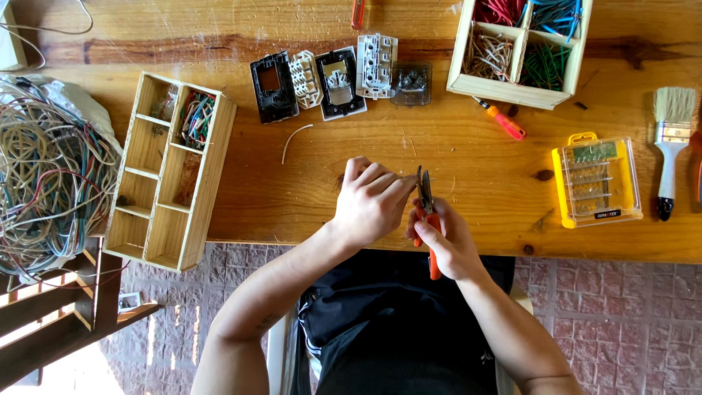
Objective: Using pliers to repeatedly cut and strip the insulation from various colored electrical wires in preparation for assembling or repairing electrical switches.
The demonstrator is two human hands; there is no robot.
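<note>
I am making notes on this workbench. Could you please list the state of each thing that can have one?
Left hand: fingers pinched on a thin wire, hard to see.
Right hand: closed around orange-handled pliers, tip upward at the wire.
Long wooden tray: mostly empty, wires in one top compartment.
Square wooden box: compartments filled with sorted wires.
Yellow bit case: lid closed.
Switch parts: taken apart, lying in a row.
Wire pile: tangled.
Paintbrush: lying flat, unused.

Both forearms are bare, with no sleeves, rings or watch on view. A small dark marking shows on the left forearm. Dark clothing covers the lap.
</note>
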